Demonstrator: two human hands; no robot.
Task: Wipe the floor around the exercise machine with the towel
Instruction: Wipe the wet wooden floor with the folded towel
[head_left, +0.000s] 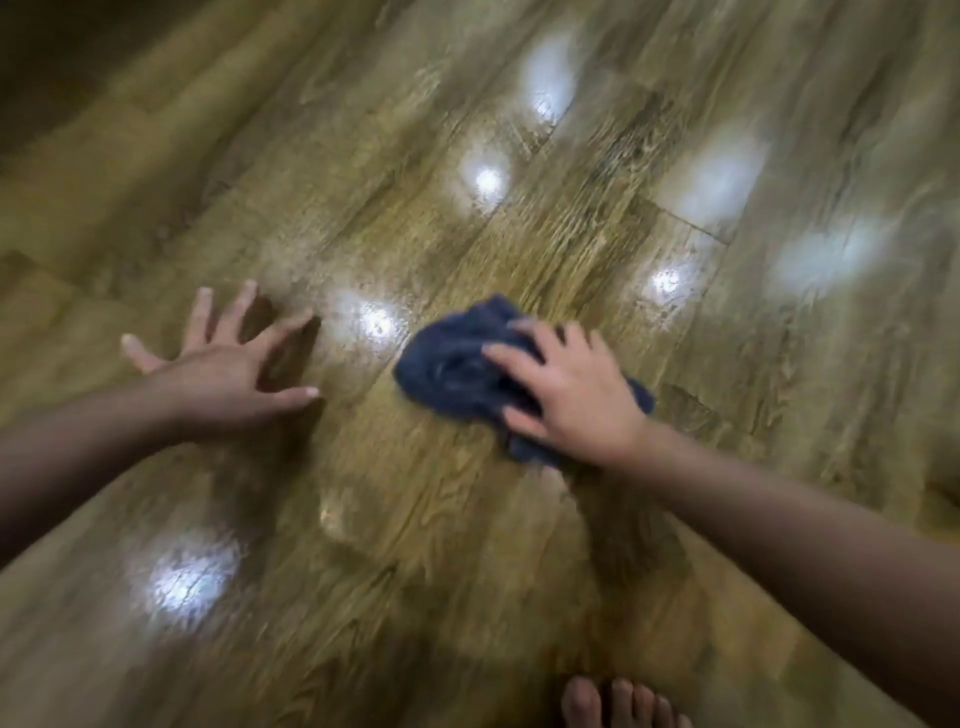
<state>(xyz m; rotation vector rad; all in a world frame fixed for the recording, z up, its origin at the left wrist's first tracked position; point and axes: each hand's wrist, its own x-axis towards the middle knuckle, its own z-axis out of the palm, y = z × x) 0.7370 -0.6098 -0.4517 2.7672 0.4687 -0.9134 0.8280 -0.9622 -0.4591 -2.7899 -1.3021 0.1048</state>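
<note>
Head view: right hand (571, 395) presses towel (457, 369), fingers spread; left hand (228, 364) splayed on floor (571, 156).

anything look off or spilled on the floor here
Nothing stands out. The right hand presses a bunched dark blue towel on the wood-look floor; the left hand is spread flat beside it. The bright patches are light reflections, not spills.

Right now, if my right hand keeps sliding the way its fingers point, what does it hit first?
Nothing, as far as the picture shows. The right hand presses the towel, fingers pointing up-left; beyond it lies bare floor with light glare.
</note>
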